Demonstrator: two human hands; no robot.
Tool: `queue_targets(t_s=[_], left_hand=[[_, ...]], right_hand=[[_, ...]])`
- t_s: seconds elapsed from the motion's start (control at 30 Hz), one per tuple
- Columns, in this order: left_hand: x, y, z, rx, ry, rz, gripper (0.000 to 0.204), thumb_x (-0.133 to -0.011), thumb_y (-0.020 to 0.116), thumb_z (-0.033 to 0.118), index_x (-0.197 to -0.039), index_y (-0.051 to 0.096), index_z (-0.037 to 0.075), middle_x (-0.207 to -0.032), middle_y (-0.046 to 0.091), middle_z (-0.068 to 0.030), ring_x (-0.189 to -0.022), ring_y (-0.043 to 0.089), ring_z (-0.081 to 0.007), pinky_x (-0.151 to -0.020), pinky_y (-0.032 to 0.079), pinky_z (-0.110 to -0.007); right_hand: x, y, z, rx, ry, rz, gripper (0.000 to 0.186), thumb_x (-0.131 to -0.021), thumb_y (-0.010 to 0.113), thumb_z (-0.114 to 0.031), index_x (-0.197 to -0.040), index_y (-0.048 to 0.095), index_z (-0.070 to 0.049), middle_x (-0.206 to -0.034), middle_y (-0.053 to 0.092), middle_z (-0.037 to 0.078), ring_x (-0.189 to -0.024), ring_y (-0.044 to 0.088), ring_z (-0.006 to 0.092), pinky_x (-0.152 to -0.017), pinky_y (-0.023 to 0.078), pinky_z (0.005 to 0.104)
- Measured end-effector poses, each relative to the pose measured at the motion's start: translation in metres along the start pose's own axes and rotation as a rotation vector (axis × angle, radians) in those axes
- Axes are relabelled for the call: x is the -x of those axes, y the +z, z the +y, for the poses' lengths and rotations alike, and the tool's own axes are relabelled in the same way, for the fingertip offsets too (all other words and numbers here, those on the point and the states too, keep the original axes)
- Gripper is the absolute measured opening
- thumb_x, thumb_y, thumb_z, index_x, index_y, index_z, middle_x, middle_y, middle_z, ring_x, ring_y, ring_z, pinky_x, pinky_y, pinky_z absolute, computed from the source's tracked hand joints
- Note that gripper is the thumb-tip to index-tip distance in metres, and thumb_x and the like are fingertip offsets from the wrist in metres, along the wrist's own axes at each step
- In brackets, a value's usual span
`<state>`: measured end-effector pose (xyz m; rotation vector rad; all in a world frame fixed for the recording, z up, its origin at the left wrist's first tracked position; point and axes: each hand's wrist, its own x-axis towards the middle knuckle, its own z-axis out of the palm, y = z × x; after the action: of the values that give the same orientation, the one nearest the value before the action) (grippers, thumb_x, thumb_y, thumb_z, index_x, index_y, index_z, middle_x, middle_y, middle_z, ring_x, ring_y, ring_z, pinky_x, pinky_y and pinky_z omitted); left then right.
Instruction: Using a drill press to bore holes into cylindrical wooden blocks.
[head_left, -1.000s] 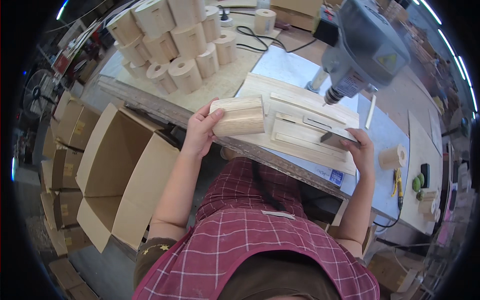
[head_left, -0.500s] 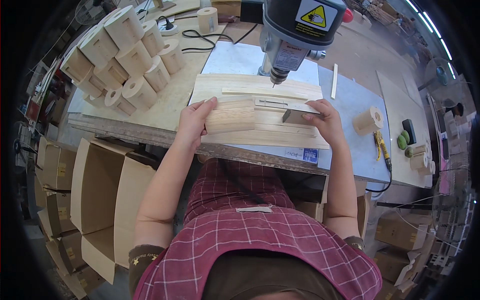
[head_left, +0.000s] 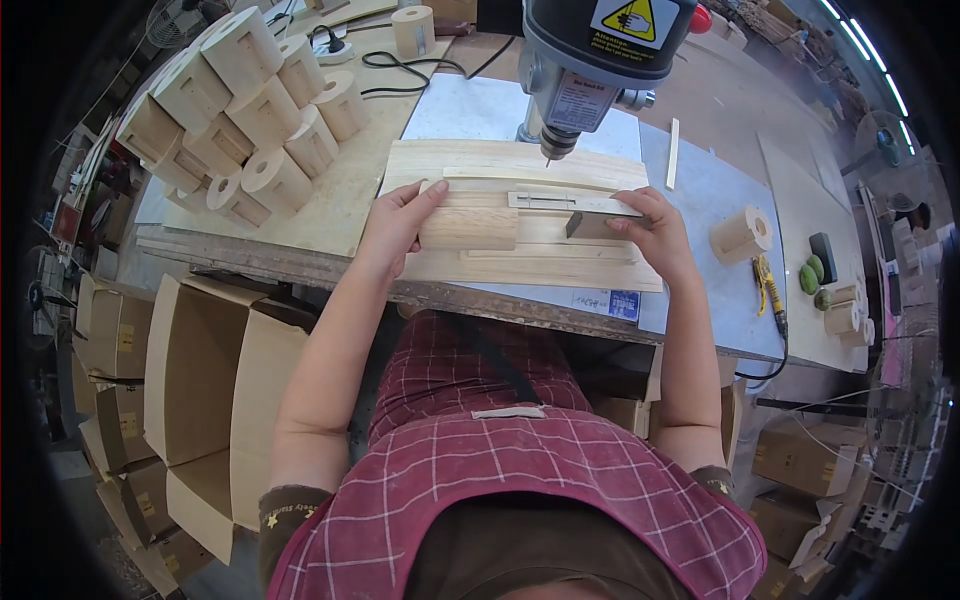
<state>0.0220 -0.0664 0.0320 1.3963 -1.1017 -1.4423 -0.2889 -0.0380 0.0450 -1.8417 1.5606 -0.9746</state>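
Note:
My left hand (head_left: 405, 225) is closed round the left end of a pale wooden cylinder (head_left: 468, 228), thumb on top. The cylinder lies sideways over a wooden board with strips on it (head_left: 560, 272). My right hand (head_left: 655, 225) pinches an angled metal piece, whose slotted light plate (head_left: 545, 201) reaches left to the cylinder's right end and whose dark flap (head_left: 588, 225) hangs toward me. Whether the plate touches the cylinder I cannot tell. Just beyond, the drill press chuck (head_left: 560, 142) holds a thin bit above the board.
Several wooden cylinders with notches (head_left: 275, 180) are stacked at the left of the table. On the right are another wooden cylinder (head_left: 742, 238), a yellow-handled tool with a cord (head_left: 770, 290) and a thin wood strip (head_left: 673, 153). An open cardboard box (head_left: 200, 360) stands below left.
The cylinder has turned slightly so that it lies straighter along the board, and my left hand has shifted a little with it. My right hand has moved only slightly.

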Motion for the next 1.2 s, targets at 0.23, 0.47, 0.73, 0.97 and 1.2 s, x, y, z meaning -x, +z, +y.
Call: queue_targets(t_s=[0.23, 0.47, 0.73, 0.97, 1.2], left_hand=[[0.004, 0.022, -0.010, 0.190, 0.014, -0.086, 0.040, -0.086, 0.048, 0.044, -0.091, 0.060, 0.007, -0.058, 0.044, 0.0065, -0.048, 0.032, -0.0030, -0.044, 0.025, -0.019], [0.008, 0.030, -0.007, 0.199, 0.017, -0.081, 0.043, -0.087, 0.042, 0.050, -0.082, 0.055, 0.010, -0.061, 0.044, 0.0063, -0.054, 0.033, -0.0038, -0.049, 0.026, -0.020], [0.007, 0.051, -0.017, 0.133, 0.047, -0.249, 0.072, -0.085, 0.049, 0.045, -0.133, 0.026, -0.004, -0.087, 0.050, -0.0005, -0.061, 0.035, -0.0046, -0.052, 0.028, -0.018], [0.009, 0.056, -0.039, 0.084, 0.320, -0.219, 0.072, -0.075, 0.067, 0.018, -0.133, 0.029, 0.000, -0.109, 0.055, -0.0093, -0.070, 0.044, -0.0060, -0.060, 0.040, -0.021], [0.014, 0.076, -0.049, -0.230, 0.540, 0.037, 0.062, -0.081, 0.058, 0.010, -0.133, 0.026, -0.002, -0.116, 0.050, -0.0186, -0.095, 0.054, -0.0195, -0.077, 0.045, -0.029]], right_hand=[[0.006, 0.006, 0.000, 0.067, -0.088, 0.097, 0.033, -0.066, 0.070, -0.002, -0.097, 0.060, -0.004, -0.089, 0.055, 0.004, -0.084, 0.053, 0.0163, -0.075, 0.043, 0.0262], [0.009, 0.013, 0.007, -0.024, -0.090, 0.230, 0.048, -0.062, 0.071, 0.000, -0.106, 0.053, -0.006, -0.094, 0.054, 0.008, -0.089, 0.053, 0.0197, -0.079, 0.044, 0.0295], [0.011, 0.017, 0.005, 0.018, -0.117, 0.212, 0.055, -0.063, 0.071, 0.001, -0.112, 0.049, -0.007, -0.098, 0.053, 0.008, -0.094, 0.052, 0.0209, -0.083, 0.042, 0.0312], [0.018, 0.029, 0.022, 0.013, -0.143, 0.389, 0.058, -0.068, 0.068, 0.002, -0.119, 0.042, -0.010, -0.102, 0.052, 0.006, -0.094, 0.050, 0.0159, -0.082, 0.043, 0.0297], [0.009, 0.028, 0.040, 0.022, 0.018, 0.312, 0.051, -0.065, 0.073, -0.005, -0.110, 0.047, -0.004, -0.101, 0.056, 0.013, -0.088, 0.055, 0.0226, -0.071, 0.046, 0.0301]])
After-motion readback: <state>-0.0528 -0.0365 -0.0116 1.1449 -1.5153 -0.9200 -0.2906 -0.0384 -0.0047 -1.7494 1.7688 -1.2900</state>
